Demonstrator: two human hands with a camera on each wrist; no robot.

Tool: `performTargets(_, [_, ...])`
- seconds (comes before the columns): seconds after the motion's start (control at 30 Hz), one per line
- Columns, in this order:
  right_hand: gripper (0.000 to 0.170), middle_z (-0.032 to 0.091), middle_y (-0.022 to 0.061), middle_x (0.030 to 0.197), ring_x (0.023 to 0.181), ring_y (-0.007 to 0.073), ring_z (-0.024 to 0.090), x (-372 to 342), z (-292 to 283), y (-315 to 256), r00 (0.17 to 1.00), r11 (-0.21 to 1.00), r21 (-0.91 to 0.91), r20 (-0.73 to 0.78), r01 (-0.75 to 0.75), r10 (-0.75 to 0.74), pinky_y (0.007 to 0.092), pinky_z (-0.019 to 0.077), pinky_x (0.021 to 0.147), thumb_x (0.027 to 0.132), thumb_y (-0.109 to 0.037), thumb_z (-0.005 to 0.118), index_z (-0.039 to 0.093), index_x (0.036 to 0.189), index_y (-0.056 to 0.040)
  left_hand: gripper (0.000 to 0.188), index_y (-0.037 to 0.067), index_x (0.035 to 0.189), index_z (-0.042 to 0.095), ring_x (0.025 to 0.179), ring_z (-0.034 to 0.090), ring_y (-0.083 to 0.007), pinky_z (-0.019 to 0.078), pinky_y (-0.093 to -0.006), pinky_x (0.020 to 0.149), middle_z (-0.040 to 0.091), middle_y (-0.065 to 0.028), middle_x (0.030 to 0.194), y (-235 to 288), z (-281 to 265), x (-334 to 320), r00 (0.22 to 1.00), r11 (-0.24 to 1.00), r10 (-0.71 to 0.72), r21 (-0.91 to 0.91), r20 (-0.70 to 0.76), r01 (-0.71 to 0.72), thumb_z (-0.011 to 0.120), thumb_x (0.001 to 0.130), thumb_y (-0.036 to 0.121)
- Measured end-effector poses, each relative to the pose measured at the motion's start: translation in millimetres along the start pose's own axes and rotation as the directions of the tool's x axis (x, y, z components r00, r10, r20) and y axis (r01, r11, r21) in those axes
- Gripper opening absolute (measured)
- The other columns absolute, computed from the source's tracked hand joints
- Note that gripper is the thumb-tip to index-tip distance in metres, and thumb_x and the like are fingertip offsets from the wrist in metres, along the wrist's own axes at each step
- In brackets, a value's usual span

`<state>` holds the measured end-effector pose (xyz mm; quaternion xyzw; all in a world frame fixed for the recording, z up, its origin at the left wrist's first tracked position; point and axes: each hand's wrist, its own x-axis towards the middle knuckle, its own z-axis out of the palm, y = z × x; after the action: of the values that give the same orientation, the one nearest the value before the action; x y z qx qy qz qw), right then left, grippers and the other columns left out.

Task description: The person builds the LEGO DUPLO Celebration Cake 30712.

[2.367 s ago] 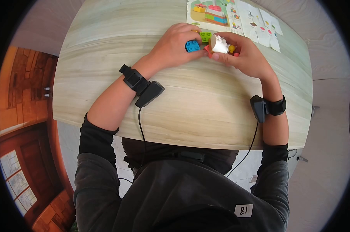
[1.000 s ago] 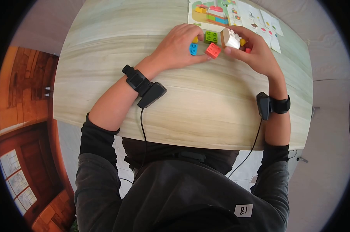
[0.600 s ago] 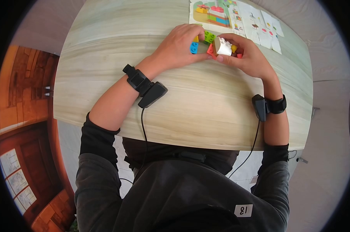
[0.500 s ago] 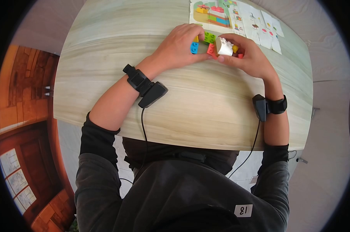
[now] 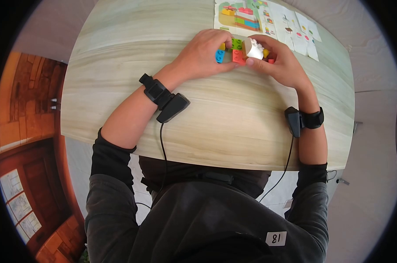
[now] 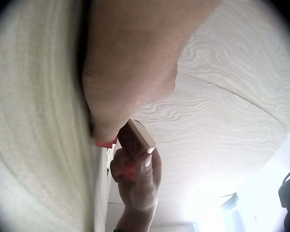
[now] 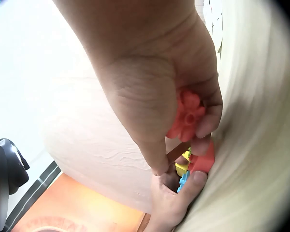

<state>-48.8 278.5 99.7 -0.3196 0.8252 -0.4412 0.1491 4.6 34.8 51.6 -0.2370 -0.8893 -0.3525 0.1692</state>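
In the head view my left hand curls round a group of bricks, its thumb reaching the red brick. A blue brick and a partly covered yellow brick show inside that hand. Behind the red brick lies a green brick, edge to edge with it. My right hand grips a white piece with a brown side, just right of the red and green bricks. A yellow piece and a red flower piece sit within the same hand. Whether the bricks are joined I cannot tell.
Printed instruction sheets lie at the back of the wooden table. Black cameras are strapped to both wrists, with cables running down over the table's front edge.
The white piece in my right hand was farther right a second ago and has come back left. The red brick, tilted then, now stands square against the green one. My left hand has barely moved.
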Motion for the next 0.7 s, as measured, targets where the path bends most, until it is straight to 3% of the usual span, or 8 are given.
performTargets(0.07, [0.064,0.068,0.0071,0.099,0.075,0.0129,0.055,-2,-2,-7,0.999,0.996,-0.083,-0.03,0.042,-0.045,0.0288,0.049,0.067,0.082,-0.031,0.087,0.063,0.134,-0.0016,0.039,0.009,0.097,0.058,0.117,0.06,-0.033,0.0463,-0.0447,0.101,0.068,-0.0088,0.11,-1,1,0,1.0,1.0,-0.004,-0.006,-0.009,0.003,0.086,0.078,0.027])
performTargets(0.13, [0.064,0.069,0.0079,0.1,0.076,0.0148,0.056,-3,1,-11,0.994,0.983,-0.166,-0.057,0.081,-0.091,0.0297,0.0499,0.069,0.08,-0.028,0.088,0.063,0.134,-0.0038,0.032,0.007,0.091,0.061,0.118,0.059,-0.033,0.0454,-0.0444,0.102,0.068,-0.0095,0.119,-3,1,0,0.994,0.995,0.099,0.01,-0.042,-0.099,0.085,0.078,0.024])
performTargets(0.2, [0.066,0.07,0.0098,0.105,0.076,0.0186,0.056,-3,9,-12,0.975,0.956,-0.209,-0.038,0.205,-0.217,0.0316,0.0513,0.071,0.076,-0.021,0.089,0.063,0.136,-0.0071,0.03,0.006,0.088,0.062,0.119,0.059,-0.0331,0.0449,-0.0443,0.103,0.068,-0.0095,0.123,-3,0,-1,0.996,0.996,0.092,0.006,-0.022,-0.092,0.085,0.078,0.023])
performTargets(0.53, [0.064,0.071,0.0137,0.116,0.078,0.0244,0.059,-2,19,-11,0.968,0.943,-0.251,-0.067,0.22,-0.243,0.0344,0.0533,0.073,0.08,-0.021,0.086,0.061,0.137,-0.0059,0.031,0.004,0.087,0.065,0.122,0.058,-0.0325,0.0437,-0.0438,0.105,0.068,-0.0084,0.128,-3,0,-1,0.994,0.995,0.104,0.008,0.015,-0.104,0.085,0.079,0.026])
performTargets(0.7, [0.066,0.07,0.0154,0.118,0.079,0.0262,0.061,-4,12,-10,0.981,0.939,-0.294,-0.011,0.18,-0.192,0.0359,0.0547,0.075,0.082,-0.022,0.085,0.058,0.14,-0.0062,0.032,0.004,0.087,0.065,0.124,0.057,-0.0326,0.0434,-0.0441,0.106,0.067,-0.0084,0.129,-3,1,-2,0.994,0.994,0.109,0.016,-0.005,-0.109,0.085,0.079,0.029])
